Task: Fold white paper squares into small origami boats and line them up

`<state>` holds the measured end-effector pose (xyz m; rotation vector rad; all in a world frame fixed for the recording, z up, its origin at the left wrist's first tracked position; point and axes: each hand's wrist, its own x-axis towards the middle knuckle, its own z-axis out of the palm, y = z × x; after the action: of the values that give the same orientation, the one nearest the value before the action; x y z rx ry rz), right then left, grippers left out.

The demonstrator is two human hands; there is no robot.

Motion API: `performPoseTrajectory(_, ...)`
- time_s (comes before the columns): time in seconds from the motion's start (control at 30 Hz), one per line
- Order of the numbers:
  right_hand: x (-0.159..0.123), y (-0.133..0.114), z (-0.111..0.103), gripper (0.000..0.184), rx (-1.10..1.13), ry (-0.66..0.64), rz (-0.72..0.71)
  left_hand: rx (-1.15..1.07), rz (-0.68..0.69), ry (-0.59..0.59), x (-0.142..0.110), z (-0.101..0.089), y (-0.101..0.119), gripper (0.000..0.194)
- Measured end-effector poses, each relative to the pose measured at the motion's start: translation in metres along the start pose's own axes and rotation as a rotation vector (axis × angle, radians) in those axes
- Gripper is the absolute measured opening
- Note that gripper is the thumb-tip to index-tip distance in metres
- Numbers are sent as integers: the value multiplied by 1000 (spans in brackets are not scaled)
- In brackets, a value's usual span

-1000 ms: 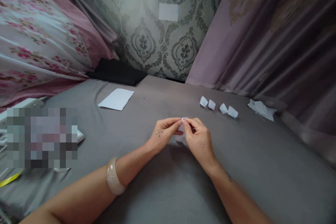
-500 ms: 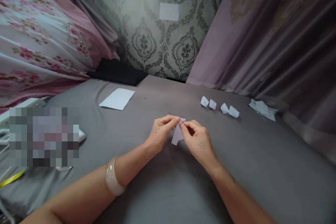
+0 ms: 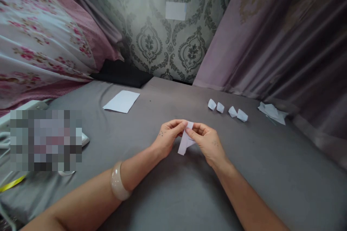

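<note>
Drawn lower since the earlier frame, a white paper strip (image 3: 185, 141) is pinched narrowly near its top by the fingertips (image 3: 185, 124) of the left hand (image 3: 168, 139) and the right hand (image 3: 208, 143). It is held just above a grey cloth surface (image 3: 271, 173). Four small folded paper pieces (image 3: 227, 111) are set beyond the right hand, and a flat white sheet (image 3: 121, 101) is laid further left.

A wide, glossy, cream-coloured bangle (image 3: 118, 181) circles the left forearm (image 3: 139, 172), the only thing worn in view. The back of the left hand (image 3: 168, 138) carries a small cluster of dark dot marks (image 3: 162, 133), and the back of the right hand (image 3: 208, 143) shows a similar, fainter cluster (image 3: 215, 143).
</note>
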<state>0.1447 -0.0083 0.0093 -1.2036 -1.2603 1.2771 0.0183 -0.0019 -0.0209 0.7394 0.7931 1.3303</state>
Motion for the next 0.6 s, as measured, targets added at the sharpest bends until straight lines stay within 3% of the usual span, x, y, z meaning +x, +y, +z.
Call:
performPoseTrajectory(0.33, 2, 11, 0, 26, -223, 101, -207, 21, -24, 60, 1, -2, 1, 17)
performPoseTrajectory(0.6, -1, 12, 2, 21, -337, 111, -316, 44, -38, 77, 3, -4, 2, 12)
